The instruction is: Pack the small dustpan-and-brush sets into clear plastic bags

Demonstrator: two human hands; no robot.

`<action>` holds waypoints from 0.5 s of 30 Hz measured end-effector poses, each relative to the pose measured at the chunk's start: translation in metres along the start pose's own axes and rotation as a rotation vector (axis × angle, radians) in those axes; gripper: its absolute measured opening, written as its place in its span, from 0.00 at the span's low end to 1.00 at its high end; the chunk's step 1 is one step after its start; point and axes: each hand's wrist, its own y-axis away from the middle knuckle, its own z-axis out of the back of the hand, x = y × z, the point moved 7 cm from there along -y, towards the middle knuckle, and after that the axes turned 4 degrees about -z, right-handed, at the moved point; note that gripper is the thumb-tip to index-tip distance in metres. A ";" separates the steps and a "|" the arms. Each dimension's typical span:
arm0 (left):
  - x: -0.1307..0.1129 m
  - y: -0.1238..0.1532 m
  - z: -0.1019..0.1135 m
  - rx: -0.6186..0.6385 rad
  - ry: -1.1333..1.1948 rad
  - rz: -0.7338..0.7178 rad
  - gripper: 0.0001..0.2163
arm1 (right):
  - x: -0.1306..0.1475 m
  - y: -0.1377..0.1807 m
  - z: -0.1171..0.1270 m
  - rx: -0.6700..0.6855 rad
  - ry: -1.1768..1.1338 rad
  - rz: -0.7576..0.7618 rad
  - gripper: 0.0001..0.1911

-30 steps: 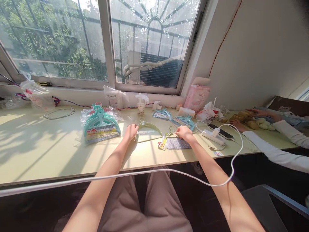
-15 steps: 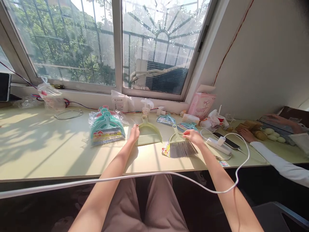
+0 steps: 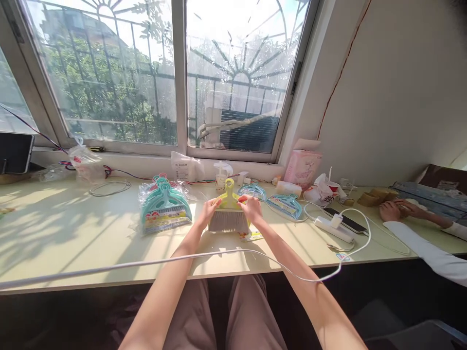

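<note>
A small yellow-green brush (image 3: 229, 214) with grey bristles lies on top of its matching dustpan, at the middle of the pale green table (image 3: 73, 243). My left hand (image 3: 207, 212) grips the set's left side, fingers curled on it. My right hand (image 3: 250, 208) holds the right side of the brush. The dustpan is almost hidden under the brush; only the handle loop (image 3: 229, 184) shows. A coloured paper label (image 3: 251, 236) pokes out below the bristles.
A plastic bag of teal brush sets (image 3: 164, 208) lies to the left; two loose teal sets (image 3: 284, 204) to the right. A white power strip (image 3: 332, 228), phone (image 3: 346, 219) and white cable (image 3: 109, 266) lie near the front edge. Another person's hands (image 3: 397, 210) rest at far right.
My right hand carried the brush leftward and set it on the dustpan held by my left hand. The camera tilted up a little.
</note>
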 end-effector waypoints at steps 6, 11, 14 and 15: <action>0.007 -0.001 0.009 -0.069 0.015 -0.022 0.21 | 0.004 0.006 -0.021 -0.138 0.018 0.081 0.09; 0.010 -0.002 0.012 -0.110 0.052 -0.012 0.21 | 0.009 -0.004 -0.025 -0.141 -0.202 0.127 0.23; 0.009 -0.002 0.016 -0.140 0.060 0.001 0.20 | 0.010 -0.015 -0.039 0.134 -0.425 0.117 0.22; 0.008 -0.002 0.016 -0.140 0.060 0.007 0.20 | 0.010 -0.017 -0.040 0.177 -0.458 0.116 0.22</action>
